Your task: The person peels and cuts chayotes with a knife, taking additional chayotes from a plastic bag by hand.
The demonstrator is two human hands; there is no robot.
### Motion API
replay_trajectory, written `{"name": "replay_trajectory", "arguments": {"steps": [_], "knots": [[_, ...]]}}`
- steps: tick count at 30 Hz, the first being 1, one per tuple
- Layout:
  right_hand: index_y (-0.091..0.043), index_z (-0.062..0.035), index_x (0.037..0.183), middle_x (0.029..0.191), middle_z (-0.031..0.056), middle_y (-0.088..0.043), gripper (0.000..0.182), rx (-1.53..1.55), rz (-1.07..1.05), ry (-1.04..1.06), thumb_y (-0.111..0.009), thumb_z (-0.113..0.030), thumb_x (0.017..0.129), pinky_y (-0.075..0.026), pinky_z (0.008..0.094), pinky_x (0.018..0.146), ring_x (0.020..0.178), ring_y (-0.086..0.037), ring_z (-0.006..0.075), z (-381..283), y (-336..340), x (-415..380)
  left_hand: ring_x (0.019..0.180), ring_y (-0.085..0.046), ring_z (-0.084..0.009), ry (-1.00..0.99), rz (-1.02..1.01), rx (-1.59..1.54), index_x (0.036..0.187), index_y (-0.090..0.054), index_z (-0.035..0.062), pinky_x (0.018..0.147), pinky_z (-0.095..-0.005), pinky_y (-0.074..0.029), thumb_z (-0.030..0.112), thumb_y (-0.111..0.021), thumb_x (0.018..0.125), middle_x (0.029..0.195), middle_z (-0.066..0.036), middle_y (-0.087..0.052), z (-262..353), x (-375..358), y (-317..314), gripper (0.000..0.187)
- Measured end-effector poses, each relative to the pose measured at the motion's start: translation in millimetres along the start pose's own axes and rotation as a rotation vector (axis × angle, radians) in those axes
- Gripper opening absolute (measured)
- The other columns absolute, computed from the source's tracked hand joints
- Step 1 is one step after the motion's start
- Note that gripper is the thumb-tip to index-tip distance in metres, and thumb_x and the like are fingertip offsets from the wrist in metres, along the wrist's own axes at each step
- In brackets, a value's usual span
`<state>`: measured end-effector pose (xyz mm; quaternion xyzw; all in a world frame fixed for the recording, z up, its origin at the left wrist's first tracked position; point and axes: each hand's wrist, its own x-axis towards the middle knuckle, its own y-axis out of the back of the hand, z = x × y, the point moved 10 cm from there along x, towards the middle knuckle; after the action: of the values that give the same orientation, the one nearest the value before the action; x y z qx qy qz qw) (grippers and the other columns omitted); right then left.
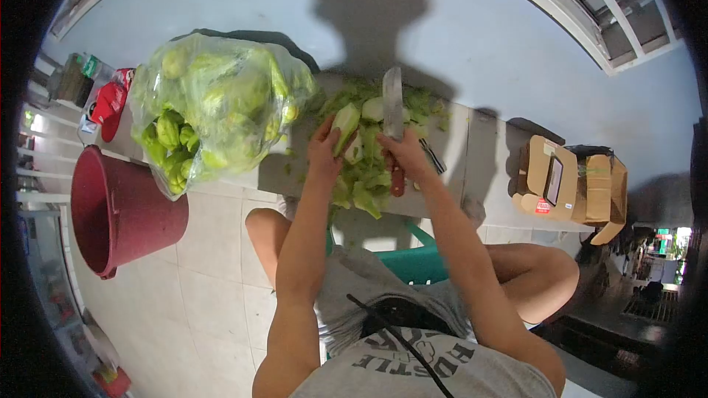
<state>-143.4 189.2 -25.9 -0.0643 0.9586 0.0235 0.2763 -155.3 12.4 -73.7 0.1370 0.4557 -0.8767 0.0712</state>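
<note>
Centre of frame: left hand point(324, 149) gripping a pale green squash point(345, 124), long axis tilted up-right. Right hand point(407, 155) closed around a knife point(392, 107), blade upright just right of the squash. Peelings point(363, 184) below; bagged squash point(214, 103) upper left.

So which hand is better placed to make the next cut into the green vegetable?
Probably the right hand: it grips the knife, whose blade stands beside the vegetable piece. The left hand holds that piece steady on the ledge.
</note>
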Motion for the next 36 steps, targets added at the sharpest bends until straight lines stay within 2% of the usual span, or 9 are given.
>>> {"name": "replay_trajectory", "arguments": {"steps": [4, 7, 11, 16, 21, 25, 27, 31, 36], "knots": [[-0.051, -0.0002, 0.112, 0.088, 0.0075, -0.063, 0.05, -0.119, 0.265, 0.525, -0.08, -0.022, 0.077, -0.049, 0.0292, 0.054, 0.066, -0.06, 0.0136, -2.9, 1.1, -7.9, 0.12, -0.051, -0.0262, -0.058, -0.03, 0.287, 0.141, -0.038, -0.0009, 0.097, -0.0355, -0.045, -0.002, -0.053, 0.09, 0.134, -0.014, -0.049, -7.0, -27.1, -32.6, 0.054], [-0.054, 0.0011, 0.116, 0.097, 0.0088, -0.065, 0.061, -0.062, 0.282, 0.383, -0.084, -0.027, 0.07, -0.049, 0.0341, 0.078, 0.086, -0.061, 0.0213, -8.0, -1.4, -35.0, 0.123, -0.048, -0.024, -0.141, -0.197, 0.429, 0.145, -0.032, 0.0013, 0.099, -0.0349, -0.042, 0.003, -0.053, 0.092, 0.136, -0.013, -0.047, -11.5, -37.5, -49.4, 0.057], [-0.055, 0.0014, 0.115, 0.101, 0.0127, -0.066, 0.063, -0.301, 0.382, 0.427, -0.085, -0.025, 0.067, -0.05, 0.0358, 0.078, 0.087, -0.063, 0.0241, -10.7, 22.9, -42.5, 0.128, -0.042, -0.0265, 0.034, -0.238, 0.319, 0.143, -0.033, 0.0031, 0.103, -0.0402, -0.039, 0.023, -0.045, 0.098, 0.137, -0.013, -0.046, -25.5, -48.0, -54.0, 0.051], [-0.051, 0.002, 0.122, 0.103, 0.0134, -0.067, 0.06, -0.661, -0.023, 0.436, -0.079, -0.012, 0.071, -0.051, 0.0345, 0.074, 0.088, -0.065, 0.0206, -58.3, -3.9, -60.8, 0.118, -0.053, -0.0325, 0.431, -0.053, 0.129, 0.133, -0.044, -0.0004, 0.094, -0.0473, -0.048, 0.044, -0.038, 0.099, 0.135, -0.017, -0.049, -30.9, -83.3, -52.6, 0.056], [-0.056, -0.0012, 0.117, 0.103, 0.0223, -0.065, 0.045, -0.877, -0.222, 0.45, -0.073, -0.016, 0.077, -0.051, 0.0403, 0.079, 0.092, -0.065, 0.0331, -93.6, -43.1, -82.2, 0.098, -0.063, -0.0356, 0.682, -0.474, 0.275, 0.133, -0.042, -0.0014, 0.085, -0.0468, -0.053, 0.037, -0.035, 0.099, 0.117, -0.022, -0.06, -46.1, -106.2, -60.6, 0.052], [-0.057, 0.0017, 0.11, 0.092, 0.0216, -0.066, 0.032, -0.67, 0.022, 0.488, -0.064, -0.017, 0.086, -0.051, 0.0397, 0.074, 0.085, -0.066, 0.0328, -95.0, -25.4, -87.3, 0.094, -0.064, -0.0335, 0.569, -0.349, -0.039, 0.13, -0.046, 0.0014, 0.082, -0.0447, -0.054, 0.036, -0.037, 0.098, 0.109, -0.018, -0.063, -39.1, -85.5, -46.9, 0.048], [-0.057, 0.0029, 0.104, 0.08, 0.0184, -0.066, 0.028, -0.497, 0.121, 0.345, -0.06, -0.02, 0.09, -0.05, 0.0391, 0.067, 0.074, -0.065, 0.0302, -78.9, -17.8, -100.5, 0.088, -0.065, -0.0296, 0.268, -0.089, -0.096, 0.126, -0.05, 0.0057, 0.079, -0.0426, -0.054, 0.044, -0.035, 0.099, 0.102, -0.016, -0.064, -3.8, -59.6, -25.5, 0.049], [-0.055, 0.0018, 0.094, 0.061, 0.0103, -0.06, 0.03, -0.592, 0.086, 0.307, -0.055, -0.028, 0.095, -0.046, 0.0376, 0.052, 0.052, -0.059, 0.0219, -19.9, -31.5, -106.2, 0.08, -0.065, -0.0252, 0.113, -0.035, -0.026, 0.126, -0.051, 0.0096, 0.071, -0.0416, -0.056, 0.056, -0.034, 0.097, 0.096, -0.012, -0.063, 36.4, -51.0, -24.3, 0.057], [-0.056, 0.0008, 0.094, 0.063, 0.013, -0.06, 0.03, -0.502, 0.001, 0.143, -0.054, -0.029, 0.095, -0.045, 0.0393, 0.053, 0.053, -0.059, 0.0243, 18.4, -44.1, -110.6, 0.077, -0.064, -0.0213, 0.02, -0.176, -0.124, 0.122, -0.054, 0.0097, 0.067, -0.037, -0.055, 0.059, -0.028, 0.097, 0.091, -0.008, -0.064, 55.2, -53.1, -29.9, 0.061]]}}
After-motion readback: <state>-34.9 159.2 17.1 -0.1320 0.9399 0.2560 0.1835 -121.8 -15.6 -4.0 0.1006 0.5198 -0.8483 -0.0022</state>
